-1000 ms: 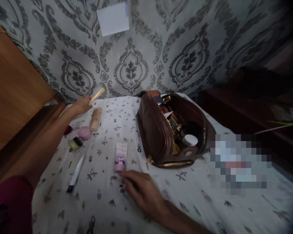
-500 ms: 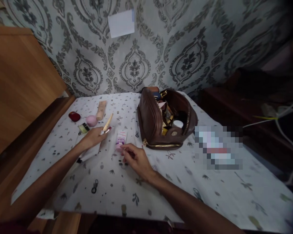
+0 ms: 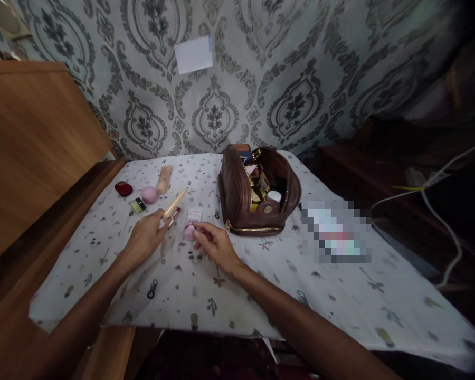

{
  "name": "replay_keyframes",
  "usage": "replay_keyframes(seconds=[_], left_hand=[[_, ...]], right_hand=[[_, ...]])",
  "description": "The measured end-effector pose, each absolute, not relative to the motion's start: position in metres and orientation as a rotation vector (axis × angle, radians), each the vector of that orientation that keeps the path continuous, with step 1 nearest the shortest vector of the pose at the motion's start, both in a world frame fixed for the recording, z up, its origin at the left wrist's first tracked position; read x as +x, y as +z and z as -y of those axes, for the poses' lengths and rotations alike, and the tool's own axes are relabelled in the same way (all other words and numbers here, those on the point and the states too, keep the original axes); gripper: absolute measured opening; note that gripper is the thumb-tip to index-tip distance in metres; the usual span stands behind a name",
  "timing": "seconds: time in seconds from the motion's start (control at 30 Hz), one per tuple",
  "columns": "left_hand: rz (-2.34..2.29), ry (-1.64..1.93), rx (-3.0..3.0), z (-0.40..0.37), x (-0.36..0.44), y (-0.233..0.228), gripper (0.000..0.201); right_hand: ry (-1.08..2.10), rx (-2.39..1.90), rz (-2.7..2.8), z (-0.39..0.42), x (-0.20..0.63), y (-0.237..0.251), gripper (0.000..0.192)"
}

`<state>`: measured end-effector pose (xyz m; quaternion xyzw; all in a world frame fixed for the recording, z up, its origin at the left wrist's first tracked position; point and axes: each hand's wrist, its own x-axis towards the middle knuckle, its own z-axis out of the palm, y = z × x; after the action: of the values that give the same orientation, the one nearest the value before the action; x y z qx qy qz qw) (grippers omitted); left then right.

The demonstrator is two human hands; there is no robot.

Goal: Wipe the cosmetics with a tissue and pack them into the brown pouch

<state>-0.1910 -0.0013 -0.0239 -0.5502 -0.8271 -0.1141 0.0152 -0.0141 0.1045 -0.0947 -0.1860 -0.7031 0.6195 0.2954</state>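
My left hand (image 3: pixel 145 238) grips a slim tan stick (image 3: pixel 175 202) together with a small red-tipped item (image 3: pixel 173 217), held just above the patterned tablecloth (image 3: pixel 261 274). My right hand (image 3: pixel 214 244) rests on the cloth with its fingertips touching the lower end of a small pink tube (image 3: pixel 191 224). An open brown cosmetic bag (image 3: pixel 257 192), full of several small items, stands just right of both hands.
At the far left of the cloth lie a beige tube (image 3: pixel 164 179), a pink sponge (image 3: pixel 149 195), a red round compact (image 3: pixel 123 188) and a small yellow-green item (image 3: pixel 137 205). A wooden headboard (image 3: pixel 35 142) is at the left; cables (image 3: pixel 439 211) hang at the right. A blurred patch lies right of the bag.
My left hand came back from the far left with the tan stick to beside the pink tube. My right hand reached onto the pink tube. The camera pulled back.
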Motion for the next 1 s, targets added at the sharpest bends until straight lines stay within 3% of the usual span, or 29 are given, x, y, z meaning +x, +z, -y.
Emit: replay_keyframes(seconds=[0.13,0.33,0.63,0.83,1.0], left_hand=[[2.505,-0.416,-1.834,0.015,-0.149,-0.030,0.023],[2.612,-0.207,-1.799,0.017,-0.107,-0.038,0.023],[2.199,-1.123,-1.639,0.022,-0.119,-0.036,0.037],[1.980,-0.885,-1.936,0.007,-0.108,-0.063,0.037],[2.136,-0.954,-1.708,0.004,-0.129,-0.053,0.034]], right_hand=[[1.755,-0.389,1.811,-0.099,-0.015,-0.092,0.048],[1.879,-0.351,1.635,-0.090,-0.017,-0.087,0.046],[2.355,-0.469,1.283,-0.087,-0.020,-0.088,0.047],[2.218,-0.413,1.599,-0.071,-0.017,-0.094,0.025],[2.354,-0.185,1.706,-0.070,-0.014,-0.086,0.040]])
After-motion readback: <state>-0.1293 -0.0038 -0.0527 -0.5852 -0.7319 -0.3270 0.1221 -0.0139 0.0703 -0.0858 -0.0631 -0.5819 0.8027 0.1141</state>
